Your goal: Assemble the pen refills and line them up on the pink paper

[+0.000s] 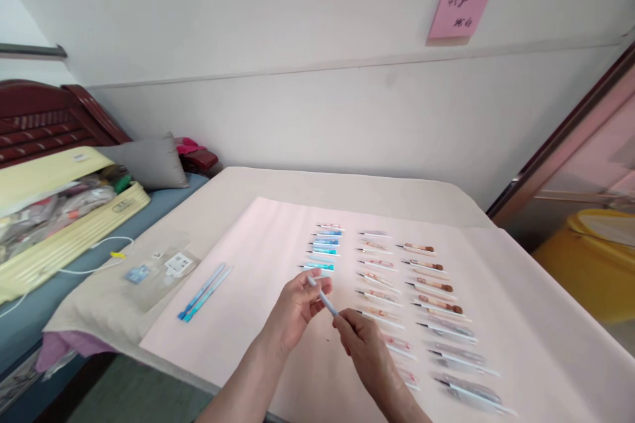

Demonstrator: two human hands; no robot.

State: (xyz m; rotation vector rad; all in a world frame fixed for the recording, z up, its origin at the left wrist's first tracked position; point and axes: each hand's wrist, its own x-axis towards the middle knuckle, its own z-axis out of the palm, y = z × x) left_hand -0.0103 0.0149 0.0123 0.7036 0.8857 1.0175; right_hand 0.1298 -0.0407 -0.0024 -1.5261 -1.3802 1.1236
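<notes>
Head camera: a pale pen (323, 297) slants between both hands (296, 309).

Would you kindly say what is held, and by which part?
A pale rod: the right hand holds its near end, the left hand its far end.

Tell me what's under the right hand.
Below the right hand is the pink sheet; parts of red-marked pens show beside the hand. Their other ends are covered, and anything else directly beneath cannot be seen.
</notes>
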